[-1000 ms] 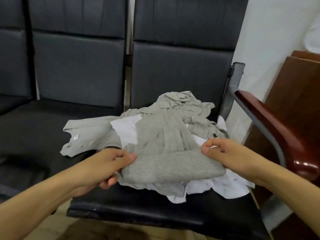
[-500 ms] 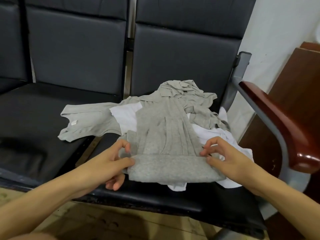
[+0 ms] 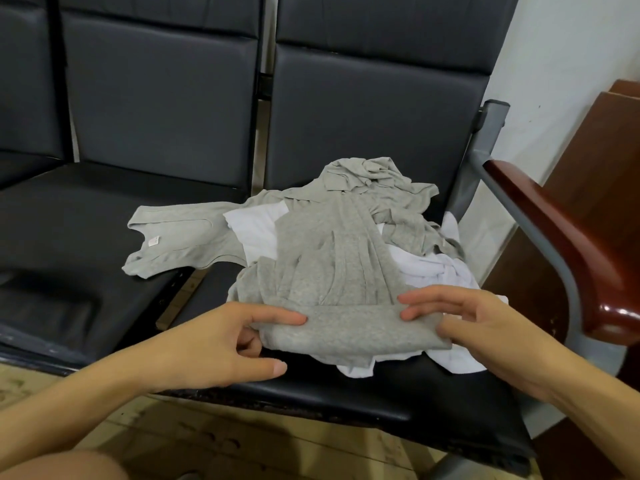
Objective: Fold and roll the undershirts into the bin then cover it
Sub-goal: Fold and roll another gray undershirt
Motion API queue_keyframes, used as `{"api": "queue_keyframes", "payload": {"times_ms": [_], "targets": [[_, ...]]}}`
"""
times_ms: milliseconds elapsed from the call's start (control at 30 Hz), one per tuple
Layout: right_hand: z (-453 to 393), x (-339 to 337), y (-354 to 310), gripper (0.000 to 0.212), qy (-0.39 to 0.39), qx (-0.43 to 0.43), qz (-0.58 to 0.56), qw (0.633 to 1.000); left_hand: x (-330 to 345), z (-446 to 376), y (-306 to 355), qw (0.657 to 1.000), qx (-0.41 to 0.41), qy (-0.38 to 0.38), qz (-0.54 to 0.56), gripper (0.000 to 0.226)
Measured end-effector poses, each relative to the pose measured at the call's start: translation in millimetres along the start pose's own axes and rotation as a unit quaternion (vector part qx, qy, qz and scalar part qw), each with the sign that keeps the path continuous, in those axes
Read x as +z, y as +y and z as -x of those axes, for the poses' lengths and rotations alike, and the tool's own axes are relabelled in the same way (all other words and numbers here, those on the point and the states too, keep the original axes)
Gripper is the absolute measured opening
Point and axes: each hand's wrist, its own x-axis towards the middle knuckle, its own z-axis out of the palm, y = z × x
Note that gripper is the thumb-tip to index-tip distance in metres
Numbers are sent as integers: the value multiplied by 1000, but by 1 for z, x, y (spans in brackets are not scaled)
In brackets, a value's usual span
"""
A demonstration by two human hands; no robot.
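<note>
- On the black seat (image 3: 398, 386) at the right end of a row of chairs, a heap of undershirts (image 3: 349, 233) lies in grey and white.
- Topmost is a grey undershirt (image 3: 332, 271), spread lengthwise, with its near end turned into a thick roll (image 3: 353, 329) that lies across the front of the heap.
- At the roll's left end, the left hand (image 3: 221, 344) has its forefinger laid out along the top of the roll; its thumb points forward below, clear of the cloth, and the other fingers are tucked in at the roll's end. It looks to be a light touch and not a grip.
- At the roll's right end, the right hand (image 3: 485, 323) rests with its fingers straight and relaxed, the tips on the top of the roll.
- Farther left, another grey undershirt (image 3: 173, 240) lies flat, reaching over the gap onto the next seat, a small label showing at its neck.
- White undershirts (image 3: 433, 271) poke out beneath the grey ones.
- Beside the seat on the right stands a red-brown wooden armrest (image 3: 568, 244) on a grey metal frame.
</note>
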Motion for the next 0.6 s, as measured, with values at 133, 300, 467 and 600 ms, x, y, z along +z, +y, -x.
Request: {"api": "queue_keyframes", "payload": {"times_ms": [133, 300, 467, 600], "targets": [[7, 4, -3, 55, -52, 20, 31, 998, 1, -5, -3, 998, 5, 25, -63, 54], [9, 6, 0, 53, -75, -13, 37, 996, 3, -7, -11, 998, -3, 15, -64, 58], [5, 6, 15, 53, -95, -70, 241, 963, 11, -8, -6, 989, 27, 8, -146, 65], [1, 13, 15, 54, -63, -89, 331, 937, 11, -11, -9, 979, 46, 49, -194, 61]]}}
